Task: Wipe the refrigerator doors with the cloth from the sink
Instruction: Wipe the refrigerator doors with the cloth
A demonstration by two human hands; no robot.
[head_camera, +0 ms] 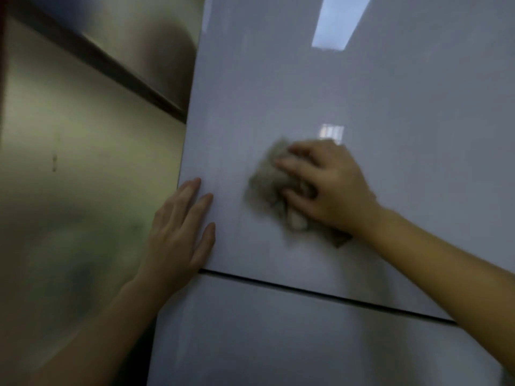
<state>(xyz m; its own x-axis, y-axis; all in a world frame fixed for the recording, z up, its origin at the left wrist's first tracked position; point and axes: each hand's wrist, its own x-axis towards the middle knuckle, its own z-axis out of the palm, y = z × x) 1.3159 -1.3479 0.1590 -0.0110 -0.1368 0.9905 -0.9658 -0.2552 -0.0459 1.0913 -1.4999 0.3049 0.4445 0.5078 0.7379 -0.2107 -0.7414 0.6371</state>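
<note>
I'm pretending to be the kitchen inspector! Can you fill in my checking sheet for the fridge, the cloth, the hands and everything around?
Surface: glossy grey upper door, ceiling light reflected; dark gap above the lower door.
Job's things: crumpled cloth pressed on the upper door.
Clutter: nothing seen.
Grippers: right hand presses the cloth; left hand flat at the door's left edge.
Cables: nothing seen.
Surroundings: blurry beige wall on the left.

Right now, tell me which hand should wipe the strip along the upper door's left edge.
Right. The right hand already presses the cloth on the upper door. The left hand lies flat and empty on that edge, probably steadying the door.
</note>
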